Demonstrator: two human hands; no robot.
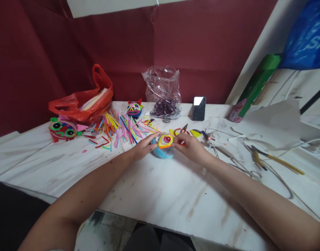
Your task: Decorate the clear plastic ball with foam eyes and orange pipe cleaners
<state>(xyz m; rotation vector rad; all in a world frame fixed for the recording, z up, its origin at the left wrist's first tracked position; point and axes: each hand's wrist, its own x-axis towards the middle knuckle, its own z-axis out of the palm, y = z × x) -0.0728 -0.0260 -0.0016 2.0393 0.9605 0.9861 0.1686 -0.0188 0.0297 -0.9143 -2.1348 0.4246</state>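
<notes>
A clear ball (163,153) rests on the marbled table, partly covered with blue fuzzy strips and bearing an eye shape in yellow, white, pink and red. My left hand (144,147) holds it from the left, its fingers curved along the side. At the ball's right edge, my right hand (188,148) is closed in a pinch; what lies between the fingertips is too small to make out. Just behind this hand are orange-red curved handles (177,131) and a yellow piece with a dark edge (195,133).
Several loose pipe cleaners (127,129) lie left, beside a red plastic bag (97,101) and two decorated balls, one large (62,129), one small (134,108). Behind stand a clear bag (163,94) and a phone (198,108). A glue gun (214,143), cables and yellow-handled pliers (282,164) lie right.
</notes>
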